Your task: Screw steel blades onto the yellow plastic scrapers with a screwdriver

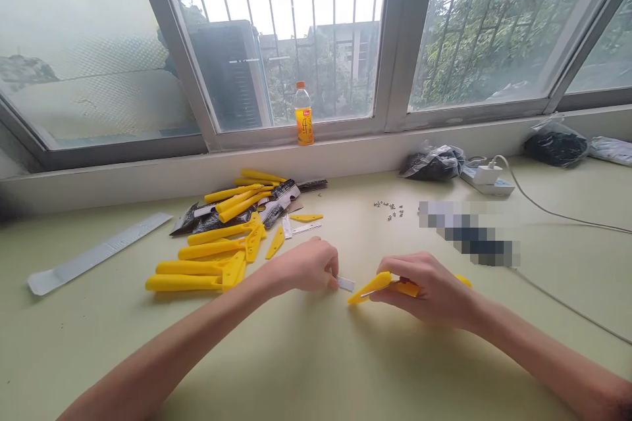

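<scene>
My left hand (316,266) pinches one end of a small pale flat strip, probably a blade (345,284), just above the table. To its right, my right hand (427,286) is wrapped round a yellow scraper (371,287), whose head points left and down at the tabletop. A thin metal edge shows along that head, while my fingers hide much of the handle. The strip and the scraper head are close together but apart. Left of my left hand lie several yellow scraper handles (202,250), loose yellow plates (275,243) and pale strips (306,228).
Small screws (390,209) are scattered beyond my right hand. More yellow handles rest on black packaging (281,204). A long pale strip (99,253) lies at left. Bagged black items (434,162), a power strip (486,181) with a cable and a drink bottle (305,115) stand near the window.
</scene>
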`<action>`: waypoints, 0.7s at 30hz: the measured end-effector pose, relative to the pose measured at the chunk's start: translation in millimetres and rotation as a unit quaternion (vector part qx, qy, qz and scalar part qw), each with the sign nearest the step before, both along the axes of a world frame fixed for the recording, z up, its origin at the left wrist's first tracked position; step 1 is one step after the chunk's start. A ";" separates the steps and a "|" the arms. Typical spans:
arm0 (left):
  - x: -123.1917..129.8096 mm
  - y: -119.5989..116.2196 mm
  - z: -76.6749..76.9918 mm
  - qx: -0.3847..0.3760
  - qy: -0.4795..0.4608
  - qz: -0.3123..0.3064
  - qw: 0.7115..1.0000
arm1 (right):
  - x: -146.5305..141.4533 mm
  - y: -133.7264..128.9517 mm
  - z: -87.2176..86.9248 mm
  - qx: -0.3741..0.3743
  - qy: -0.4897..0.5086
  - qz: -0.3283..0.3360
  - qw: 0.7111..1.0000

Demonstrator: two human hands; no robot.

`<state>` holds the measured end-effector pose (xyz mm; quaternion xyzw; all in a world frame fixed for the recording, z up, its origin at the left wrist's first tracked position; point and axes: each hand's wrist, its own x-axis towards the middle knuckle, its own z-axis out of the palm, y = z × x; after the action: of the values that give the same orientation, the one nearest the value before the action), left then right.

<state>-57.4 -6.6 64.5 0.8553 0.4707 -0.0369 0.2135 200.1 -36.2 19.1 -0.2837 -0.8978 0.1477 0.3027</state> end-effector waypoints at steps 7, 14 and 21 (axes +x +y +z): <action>6.2 -12.2 3.6 -0.012 -0.004 0.011 1.000 | 0.8 -0.7 -2.1 -0.012 -0.005 -0.007 1.000; 8.9 -30.0 12.5 0.027 -0.173 0.076 0.982 | 1.1 -0.3 -1.0 -0.021 -0.006 -0.010 1.000; 4.3 -46.0 -2.4 0.078 -0.506 0.071 0.856 | 0.7 -0.2 1.6 -0.038 0.007 -0.009 0.999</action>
<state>-53.1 -52.6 62.1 0.7341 0.3586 0.4528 0.3570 200.7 -36.3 20.8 -0.3022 -0.8867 0.1806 0.2998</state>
